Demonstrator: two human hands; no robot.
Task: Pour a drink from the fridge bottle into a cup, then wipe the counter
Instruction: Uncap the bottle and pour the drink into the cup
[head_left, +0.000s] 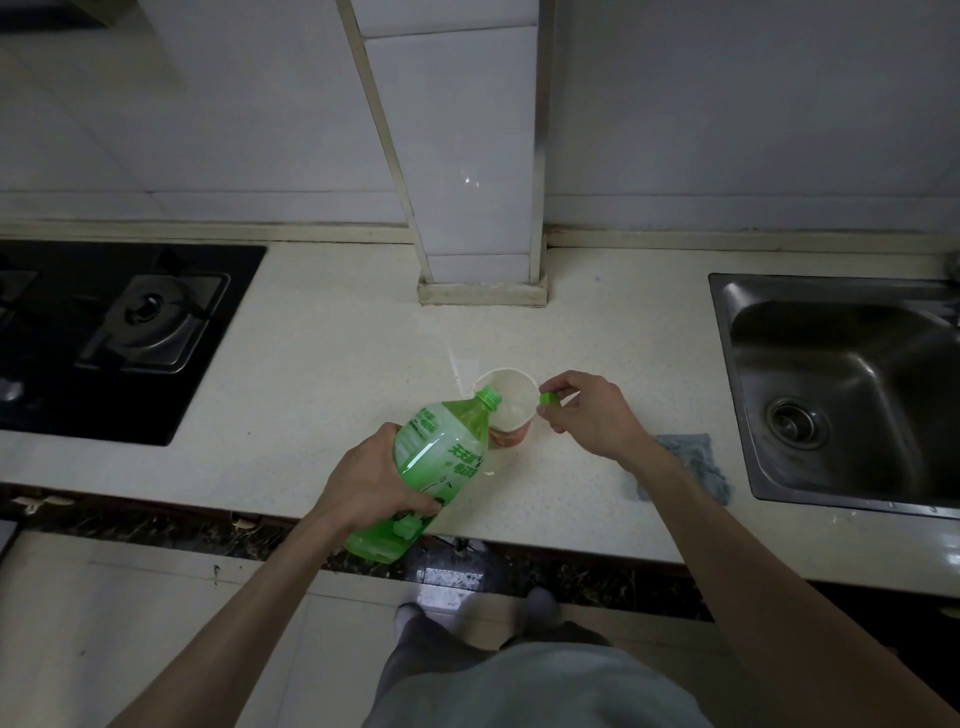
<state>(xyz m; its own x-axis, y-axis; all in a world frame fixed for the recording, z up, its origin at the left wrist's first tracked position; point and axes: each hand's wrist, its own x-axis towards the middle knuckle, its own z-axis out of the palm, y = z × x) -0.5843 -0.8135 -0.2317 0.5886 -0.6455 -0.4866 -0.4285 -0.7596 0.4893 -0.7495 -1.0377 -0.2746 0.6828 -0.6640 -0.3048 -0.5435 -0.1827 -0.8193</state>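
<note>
My left hand (371, 475) grips the lower body of a green plastic bottle (434, 457), which is tilted with its uncapped mouth over the rim of a paper cup (511, 402). The cup stands upright on the pale counter (322, 374) and holds some whitish liquid. Just right of the cup's rim, my right hand (592, 410) pinches the green bottle cap (548, 398) between thumb and fingers. A grey-blue cloth (698, 462) lies flat on the counter beyond my right forearm, partly hidden by it.
A steel sink (852, 395) is set into the counter at the right. A black gas hob (124, 332) fills the left side. A tiled column (467, 208) stands on the counter behind the cup. A small wet streak (457, 369) marks the counter left of the cup.
</note>
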